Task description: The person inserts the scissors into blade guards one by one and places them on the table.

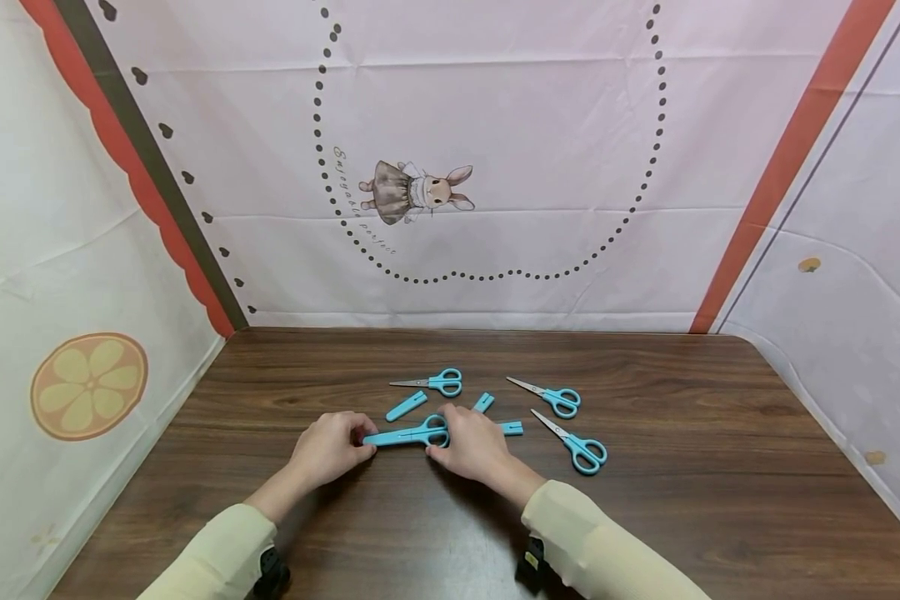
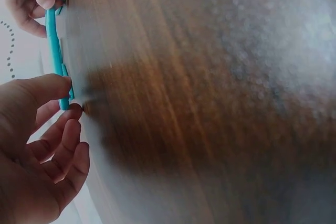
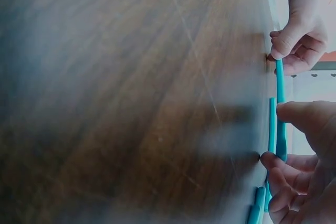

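Between both hands lies a pair of light-blue scissors (image 1: 433, 427) with a matching blue sheath (image 1: 390, 438) over its blades. My left hand (image 1: 330, 447) pinches the sheathed tip between thumb and finger. At the other end, my right hand (image 1: 474, 442) grips the scissors by the finger loops. In the left wrist view, the left thumb and forefinger close on the end of the sheath (image 2: 55, 45). The right wrist view has the right thumb on the handle, close over the table.
Three uncapped scissors lie around: one behind (image 1: 447, 382), two to the right, at the back (image 1: 562, 402) and nearer (image 1: 587, 454). Loose blue sheaths lie left of centre (image 1: 406, 406), behind the right hand (image 1: 483, 402) and beside it (image 1: 512, 428). A brown wooden table (image 1: 682, 500) carries everything.
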`<state>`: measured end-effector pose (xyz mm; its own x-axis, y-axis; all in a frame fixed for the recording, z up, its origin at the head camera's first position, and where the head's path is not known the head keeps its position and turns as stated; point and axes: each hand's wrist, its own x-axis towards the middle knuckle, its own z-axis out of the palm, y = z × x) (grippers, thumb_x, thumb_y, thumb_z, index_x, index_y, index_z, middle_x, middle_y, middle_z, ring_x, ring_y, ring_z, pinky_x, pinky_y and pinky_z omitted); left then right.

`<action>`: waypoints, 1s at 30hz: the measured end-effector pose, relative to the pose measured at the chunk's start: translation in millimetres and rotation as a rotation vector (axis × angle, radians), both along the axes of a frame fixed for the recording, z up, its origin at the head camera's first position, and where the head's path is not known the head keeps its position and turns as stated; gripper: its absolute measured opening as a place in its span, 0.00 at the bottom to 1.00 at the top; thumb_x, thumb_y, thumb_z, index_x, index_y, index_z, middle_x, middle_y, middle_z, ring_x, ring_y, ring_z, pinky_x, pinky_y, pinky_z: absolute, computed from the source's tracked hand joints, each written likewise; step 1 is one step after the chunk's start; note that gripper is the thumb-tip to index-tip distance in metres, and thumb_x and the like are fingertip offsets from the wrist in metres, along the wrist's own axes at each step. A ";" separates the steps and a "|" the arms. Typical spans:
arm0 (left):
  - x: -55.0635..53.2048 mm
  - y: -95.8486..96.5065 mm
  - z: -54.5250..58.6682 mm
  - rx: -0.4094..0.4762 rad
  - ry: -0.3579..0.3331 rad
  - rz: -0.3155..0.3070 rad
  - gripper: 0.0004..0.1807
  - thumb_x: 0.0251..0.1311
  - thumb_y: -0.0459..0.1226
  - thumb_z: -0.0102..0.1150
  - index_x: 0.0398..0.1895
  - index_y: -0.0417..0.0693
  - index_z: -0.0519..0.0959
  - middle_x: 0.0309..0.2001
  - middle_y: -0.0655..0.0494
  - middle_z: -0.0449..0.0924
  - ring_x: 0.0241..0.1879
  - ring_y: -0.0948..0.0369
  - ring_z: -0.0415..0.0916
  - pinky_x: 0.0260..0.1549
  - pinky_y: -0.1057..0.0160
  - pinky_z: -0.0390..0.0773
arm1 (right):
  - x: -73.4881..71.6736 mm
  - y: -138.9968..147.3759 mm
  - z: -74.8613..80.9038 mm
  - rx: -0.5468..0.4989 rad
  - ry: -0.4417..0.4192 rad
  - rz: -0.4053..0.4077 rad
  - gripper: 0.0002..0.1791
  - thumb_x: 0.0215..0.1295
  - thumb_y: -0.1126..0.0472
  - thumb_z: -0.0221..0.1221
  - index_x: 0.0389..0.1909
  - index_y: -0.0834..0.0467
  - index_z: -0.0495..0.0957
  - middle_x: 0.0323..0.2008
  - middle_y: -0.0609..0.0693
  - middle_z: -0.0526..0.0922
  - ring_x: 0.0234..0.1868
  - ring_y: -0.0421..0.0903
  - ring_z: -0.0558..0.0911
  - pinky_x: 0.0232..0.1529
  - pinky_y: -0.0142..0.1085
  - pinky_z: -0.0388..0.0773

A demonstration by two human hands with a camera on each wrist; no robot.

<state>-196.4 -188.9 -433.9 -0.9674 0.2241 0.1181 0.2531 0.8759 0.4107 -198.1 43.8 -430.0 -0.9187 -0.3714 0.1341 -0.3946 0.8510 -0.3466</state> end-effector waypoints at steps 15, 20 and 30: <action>0.5 1.2 0.4 -0.041 -0.013 0.022 0.06 0.43 0.39 0.70 0.26 0.59 0.81 0.25 0.65 0.72 0.23 0.67 0.67 0.21 0.64 0.66 | 3.2 -4.3 1.7 0.078 0.011 -0.011 0.28 0.53 0.43 0.63 0.50 0.56 0.73 0.36 0.49 0.79 0.34 0.46 0.80 0.24 0.36 0.73; 0.6 1.8 0.7 -0.039 -0.012 0.021 0.07 0.43 0.39 0.70 0.25 0.59 0.81 0.24 0.64 0.72 0.23 0.67 0.67 0.21 0.64 0.66 | 3.3 -4.3 1.6 0.091 0.017 -0.015 0.28 0.53 0.42 0.62 0.50 0.56 0.73 0.36 0.49 0.79 0.33 0.46 0.79 0.23 0.36 0.72; 0.1 1.6 -0.2 -0.040 -0.019 0.028 0.07 0.43 0.39 0.70 0.25 0.59 0.81 0.25 0.64 0.72 0.23 0.66 0.67 0.21 0.64 0.66 | 2.9 -4.3 -0.7 0.097 0.031 -0.001 0.28 0.53 0.42 0.62 0.48 0.57 0.73 0.35 0.49 0.79 0.32 0.45 0.79 0.23 0.35 0.72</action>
